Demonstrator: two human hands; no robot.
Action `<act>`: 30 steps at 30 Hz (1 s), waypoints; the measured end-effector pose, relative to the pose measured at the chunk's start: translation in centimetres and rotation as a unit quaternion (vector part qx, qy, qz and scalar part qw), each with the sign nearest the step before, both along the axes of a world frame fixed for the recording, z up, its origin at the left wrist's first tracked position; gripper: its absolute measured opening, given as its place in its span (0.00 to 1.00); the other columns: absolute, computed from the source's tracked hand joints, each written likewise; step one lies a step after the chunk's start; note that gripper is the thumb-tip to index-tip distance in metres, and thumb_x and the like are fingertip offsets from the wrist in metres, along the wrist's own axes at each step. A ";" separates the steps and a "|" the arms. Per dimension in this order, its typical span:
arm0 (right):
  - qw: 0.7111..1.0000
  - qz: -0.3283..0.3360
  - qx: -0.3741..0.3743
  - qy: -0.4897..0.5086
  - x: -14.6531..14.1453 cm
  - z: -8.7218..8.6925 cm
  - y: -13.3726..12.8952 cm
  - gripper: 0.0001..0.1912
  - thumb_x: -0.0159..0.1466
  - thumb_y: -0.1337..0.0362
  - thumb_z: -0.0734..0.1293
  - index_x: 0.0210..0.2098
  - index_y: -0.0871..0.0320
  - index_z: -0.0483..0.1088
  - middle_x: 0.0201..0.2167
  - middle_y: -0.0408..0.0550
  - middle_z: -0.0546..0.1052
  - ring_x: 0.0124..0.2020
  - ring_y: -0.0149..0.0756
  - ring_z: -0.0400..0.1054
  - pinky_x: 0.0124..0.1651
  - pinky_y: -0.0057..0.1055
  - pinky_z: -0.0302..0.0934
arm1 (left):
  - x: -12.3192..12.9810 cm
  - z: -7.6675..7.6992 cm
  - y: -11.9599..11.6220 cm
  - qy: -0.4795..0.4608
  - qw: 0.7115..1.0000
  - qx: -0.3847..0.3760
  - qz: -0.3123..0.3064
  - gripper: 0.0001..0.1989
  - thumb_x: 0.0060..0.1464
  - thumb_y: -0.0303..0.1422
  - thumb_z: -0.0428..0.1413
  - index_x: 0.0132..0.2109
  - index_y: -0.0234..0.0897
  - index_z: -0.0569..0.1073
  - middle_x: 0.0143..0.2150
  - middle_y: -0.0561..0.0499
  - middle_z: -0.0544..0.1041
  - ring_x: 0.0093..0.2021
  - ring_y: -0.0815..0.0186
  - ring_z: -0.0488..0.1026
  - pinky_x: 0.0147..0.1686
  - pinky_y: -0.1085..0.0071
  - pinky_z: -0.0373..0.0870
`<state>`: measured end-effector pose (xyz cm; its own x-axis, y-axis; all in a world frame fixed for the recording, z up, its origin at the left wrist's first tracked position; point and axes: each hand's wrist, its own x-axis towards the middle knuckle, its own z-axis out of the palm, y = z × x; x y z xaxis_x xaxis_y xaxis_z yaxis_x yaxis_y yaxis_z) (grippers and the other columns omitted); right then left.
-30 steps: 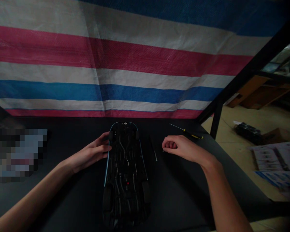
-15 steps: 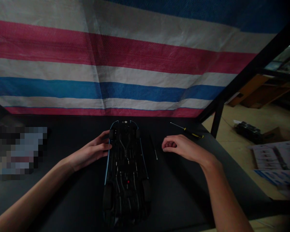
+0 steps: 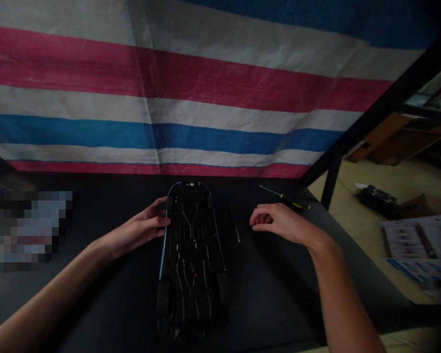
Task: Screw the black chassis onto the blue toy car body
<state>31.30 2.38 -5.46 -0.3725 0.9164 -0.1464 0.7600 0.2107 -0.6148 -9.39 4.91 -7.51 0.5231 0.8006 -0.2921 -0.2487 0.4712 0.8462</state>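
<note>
A model car lies upside down on the black tabletop, its dark underside with silvery pipes and a small red dot facing up. My left hand is at the car's left side, thumb and fingers against its blue edge near the front wheel. To the right of the car, my right hand hovers with curled fingers. Whatever its fingertips may pinch is hidden or too small to name. Between that hand and the car lies a thin dark rod with a metal tip. Behind the right hand rests a yellow-and-black screwdriver.
Behind the table hangs a striped red, white and blue sheet. A blurred-out, flat item sits at the left. A black frame post stands at the right; beyond it on the floor are cardboard boxes and printed sheets.
My right hand has shifted slightly to the right, away from the car. My left hand and the car stay as they were.
</note>
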 end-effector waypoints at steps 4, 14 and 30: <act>1.000 0.000 0.003 -0.011 -0.1 0.0 0.0 0.07 0.64 0.58 0.72 0.36 0.55 0.79 0.34 0.45 0.79 0.33 0.36 0.74 0.38 0.32 0.65 | -0.1 -0.2 0.1 -0.003 1.000 -0.001 -0.004 0.30 0.54 0.26 0.67 0.62 0.49 0.70 0.43 0.54 0.78 0.45 0.66 0.76 0.50 0.69 0.72; 0.999 -0.016 0.009 -0.047 -0.9 -0.6 -0.2 0.05 0.63 0.63 0.69 0.36 0.56 0.77 0.31 0.46 0.78 0.30 0.35 0.71 0.34 0.32 0.61 | -0.1 0.0 -0.1 0.007 1.000 0.004 -0.007 0.30 0.55 0.27 0.67 0.62 0.49 0.69 0.44 0.54 0.77 0.45 0.66 0.75 0.52 0.67 0.71; 0.973 0.107 0.024 0.203 -16.9 5.5 -1.9 0.01 0.65 0.65 0.71 0.36 0.56 0.76 0.31 0.39 0.71 0.34 0.30 0.63 0.39 0.28 0.58 | 0.5 0.4 -0.5 -0.035 0.997 0.047 -0.045 0.29 0.56 0.26 0.65 0.61 0.45 0.67 0.48 0.52 0.80 0.48 0.65 0.78 0.52 0.66 0.70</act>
